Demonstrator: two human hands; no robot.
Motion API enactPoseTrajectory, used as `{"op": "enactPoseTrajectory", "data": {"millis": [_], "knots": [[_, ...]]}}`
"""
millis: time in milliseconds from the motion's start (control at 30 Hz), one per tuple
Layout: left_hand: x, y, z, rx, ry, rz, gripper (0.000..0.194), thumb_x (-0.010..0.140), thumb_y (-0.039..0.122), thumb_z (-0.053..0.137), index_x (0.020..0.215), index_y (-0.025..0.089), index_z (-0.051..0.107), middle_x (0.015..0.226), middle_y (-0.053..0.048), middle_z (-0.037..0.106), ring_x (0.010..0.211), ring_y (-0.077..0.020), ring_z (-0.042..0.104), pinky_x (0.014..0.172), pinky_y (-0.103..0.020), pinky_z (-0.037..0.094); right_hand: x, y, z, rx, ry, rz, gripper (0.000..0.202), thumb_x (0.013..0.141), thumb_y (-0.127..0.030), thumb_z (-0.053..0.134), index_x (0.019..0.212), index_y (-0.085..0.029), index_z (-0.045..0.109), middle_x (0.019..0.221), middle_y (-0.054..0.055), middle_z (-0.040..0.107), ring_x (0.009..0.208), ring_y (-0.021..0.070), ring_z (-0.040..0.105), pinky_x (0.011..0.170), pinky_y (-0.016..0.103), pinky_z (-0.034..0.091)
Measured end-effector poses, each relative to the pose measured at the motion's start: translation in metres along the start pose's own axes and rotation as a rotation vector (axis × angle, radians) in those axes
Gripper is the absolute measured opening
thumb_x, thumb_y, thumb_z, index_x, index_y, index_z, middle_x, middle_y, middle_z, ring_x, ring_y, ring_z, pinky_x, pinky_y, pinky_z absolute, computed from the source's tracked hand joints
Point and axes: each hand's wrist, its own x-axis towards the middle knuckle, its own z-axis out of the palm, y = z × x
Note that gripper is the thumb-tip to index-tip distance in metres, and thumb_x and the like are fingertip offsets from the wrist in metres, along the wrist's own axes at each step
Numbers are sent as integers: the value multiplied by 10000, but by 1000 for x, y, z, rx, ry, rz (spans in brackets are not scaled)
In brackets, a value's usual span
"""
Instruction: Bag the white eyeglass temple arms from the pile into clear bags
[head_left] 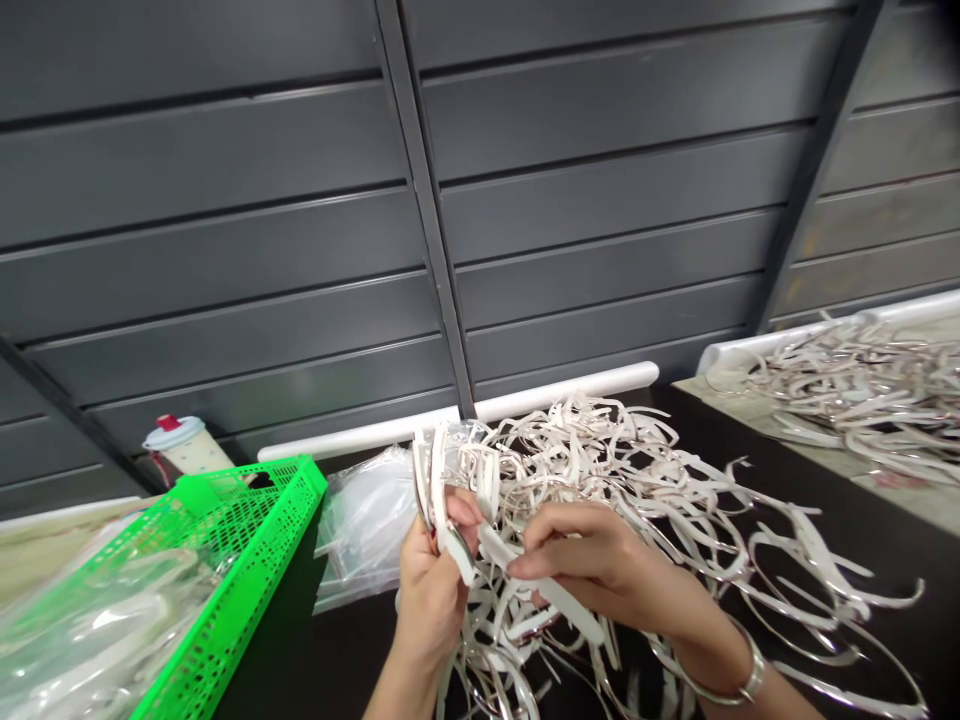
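My left hand is closed around a few curved white strips with shiny silvery edges, which stand up out of the fist. Close beside it, my right hand pinches another flat white strip between thumb and fingers. That strip slants down to the right, its upper end near the left fingertips. Beneath and behind both hands spreads a tangled pile of the same curved strips. What exactly these pieces are, I cannot tell.
On the left stands a green perforated crate with clear bags of white pieces inside. A clear plastic bag lies between crate and pile. Behind are a cup with a red top, a white tube and a grey panelled wall. Another strip pile lies right.
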Motion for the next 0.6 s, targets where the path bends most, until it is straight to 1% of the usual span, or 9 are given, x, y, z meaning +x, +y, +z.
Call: {"op": "enactPoseTrajectory", "data": {"millis": [67,133,200,267,333,433,533,600], "knots": [[0,0,0,-2,15,-5,166,696,268,750,707,185,606,729,12,512,661,-115,468,575,-202,375,1,-2,1,18,37,-19,227,902,-73,498,975,-199,673,795,34,632,675,121,564,588,246,453],[1,-1,0,-22,33,-29,188,670,265,772,713,177,611,725,16,519,623,-97,455,551,-191,369,1,-1,3,54,67,-23,192,898,-85,523,958,-194,669,779,32,645,670,120,575,580,245,458],[2,-2,-1,-64,71,-92,232,631,258,807,742,171,623,715,22,532,569,-74,430,523,-178,360,0,3,6,126,123,25,110,885,-129,580,897,-194,667,749,23,654,661,118,595,573,239,470],[4,-3,-2,-122,89,-175,296,593,249,841,797,165,643,710,24,554,517,-48,394,498,-165,350,-1,10,11,259,235,120,47,861,-184,634,819,-196,650,708,10,659,632,115,617,559,231,492],[5,-4,-3,-186,67,-231,358,569,262,862,847,151,665,724,17,585,476,-23,352,507,-161,370,-2,17,17,481,362,277,101,853,-246,650,771,-196,617,680,3,666,595,115,637,536,225,516],[7,-7,-4,-270,24,-241,407,580,340,856,890,130,696,732,16,593,453,-3,317,600,-193,448,1,22,22,923,531,503,208,832,-353,672,758,-196,558,618,-14,665,536,108,645,494,197,524],[7,-11,-2,-314,60,-249,424,643,426,800,931,128,713,733,12,585,471,-16,343,680,-232,482,5,22,25,1294,666,596,300,730,-375,774,765,-201,532,583,-44,652,508,77,625,468,141,494],[6,-13,0,-337,92,-237,446,662,487,764,929,132,721,724,3,587,501,-37,383,709,-241,484,7,18,28,1455,663,657,334,673,-340,824,775,-202,538,584,-55,652,503,61,615,455,115,471]]}}
